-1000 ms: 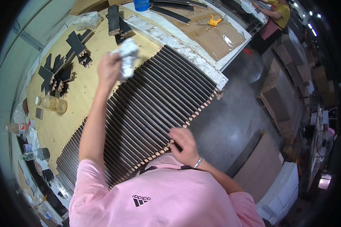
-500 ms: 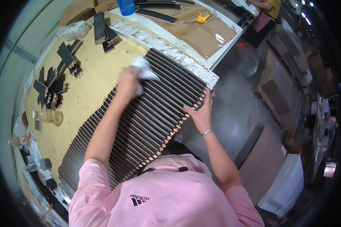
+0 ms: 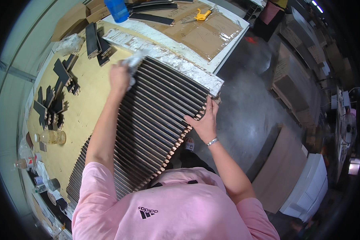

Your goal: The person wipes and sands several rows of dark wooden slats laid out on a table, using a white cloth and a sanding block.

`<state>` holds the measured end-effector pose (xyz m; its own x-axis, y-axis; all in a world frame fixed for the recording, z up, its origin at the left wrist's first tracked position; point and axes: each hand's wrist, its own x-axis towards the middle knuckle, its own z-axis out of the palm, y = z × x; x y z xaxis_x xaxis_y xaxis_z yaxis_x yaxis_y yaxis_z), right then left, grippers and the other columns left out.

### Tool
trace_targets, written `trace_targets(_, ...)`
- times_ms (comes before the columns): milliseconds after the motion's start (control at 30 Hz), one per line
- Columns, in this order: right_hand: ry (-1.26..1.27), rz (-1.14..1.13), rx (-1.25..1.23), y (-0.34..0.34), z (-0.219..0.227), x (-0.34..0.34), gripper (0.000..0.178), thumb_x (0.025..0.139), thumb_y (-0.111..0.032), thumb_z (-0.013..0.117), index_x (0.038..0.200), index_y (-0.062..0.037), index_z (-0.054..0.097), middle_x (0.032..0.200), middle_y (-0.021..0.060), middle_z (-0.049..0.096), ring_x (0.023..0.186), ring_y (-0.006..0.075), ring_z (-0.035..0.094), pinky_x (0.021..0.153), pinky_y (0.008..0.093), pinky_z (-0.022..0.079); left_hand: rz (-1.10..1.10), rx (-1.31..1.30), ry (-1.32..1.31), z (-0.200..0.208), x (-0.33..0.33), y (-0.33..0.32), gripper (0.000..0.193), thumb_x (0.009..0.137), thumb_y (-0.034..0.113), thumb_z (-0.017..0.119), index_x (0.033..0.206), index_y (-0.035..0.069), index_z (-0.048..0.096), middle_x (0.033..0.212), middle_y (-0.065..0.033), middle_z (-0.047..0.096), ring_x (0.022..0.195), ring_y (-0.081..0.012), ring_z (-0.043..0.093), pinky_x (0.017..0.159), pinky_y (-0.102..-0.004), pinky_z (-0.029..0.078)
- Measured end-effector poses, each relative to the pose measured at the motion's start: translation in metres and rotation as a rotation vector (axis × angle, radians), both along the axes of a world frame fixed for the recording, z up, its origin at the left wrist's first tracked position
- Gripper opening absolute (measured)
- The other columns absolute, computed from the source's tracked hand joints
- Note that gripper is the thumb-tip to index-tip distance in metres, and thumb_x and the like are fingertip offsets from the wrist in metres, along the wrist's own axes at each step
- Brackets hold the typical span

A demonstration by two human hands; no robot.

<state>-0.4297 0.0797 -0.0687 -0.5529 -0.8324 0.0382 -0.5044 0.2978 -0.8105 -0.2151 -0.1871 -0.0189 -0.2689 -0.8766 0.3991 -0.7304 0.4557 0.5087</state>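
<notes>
A long row of black wooden strips (image 3: 160,100) with bare wood ends lies side by side along the near edge of the table. At the row's far left end, my left hand (image 3: 119,78) is closed on a white cloth (image 3: 134,64), partly blurred by motion. The cloth touches the ends of the far strips or hovers just over them; I cannot tell which. My right hand (image 3: 205,120) presses against the strips' right ends, thumb and fingers spread apart along them. A silvery bracelet circles that wrist.
Short black wooden pieces (image 3: 62,72) lie in loose piles on the yellowish tabletop (image 3: 90,90). A bottle of pale liquid (image 3: 52,137) lies near the left edge. Beyond are a blue container (image 3: 117,11) and a yellow-handled tool (image 3: 203,15) on cardboard. Cartons (image 3: 294,80) stand at right.
My left hand has carried the cloth left, from over the strips to their far left ends. My right hand stays against the right ends. The whole view has shifted slightly.
</notes>
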Motion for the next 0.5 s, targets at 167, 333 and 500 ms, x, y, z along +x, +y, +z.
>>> trace_targets(167,0.011,-0.005,0.002,0.002,0.005,-0.001,0.111,0.066,-0.037,0.089,0.151,-0.0018,0.028,0.144,0.017,0.034,0.124,0.0356,0.052,0.1,0.0452,0.049,-0.287,-0.113,-0.125,0.009,-0.093,0.069,0.026,0.076,0.01,0.069,0.101,0.004,0.067,0.107,-0.0155,0.067,0.098,-0.0295,0.063,0.083,-0.0427,0.052)
trace_targets(333,0.042,-0.02,0.035,0.006,0.006,-0.008,0.11,0.065,-0.04,0.089,0.15,-0.0031,0.03,0.142,0.0159,0.037,0.12,0.0367,0.055,0.096,0.0465,0.051,-0.711,-0.185,-0.272,-0.015,-0.1,0.068,0.029,0.08,0.009,0.067,0.109,0.009,0.069,0.114,-0.0119,0.067,0.106,-0.0288,0.061,0.092,-0.0439,0.047)
trace_targets(500,0.016,0.015,0.126,-0.001,0.017,0.001,0.114,0.065,-0.039,0.089,0.153,-0.0018,0.026,0.144,0.016,0.034,0.123,0.0336,0.054,0.098,0.0428,0.051,0.115,-0.367,-0.318,-0.032,0.035,-0.077,0.02,0.083,0.007,0.06,0.098,0.003,0.074,0.101,-0.0203,0.07,0.087,-0.0366,0.067,0.079,-0.0434,0.054)
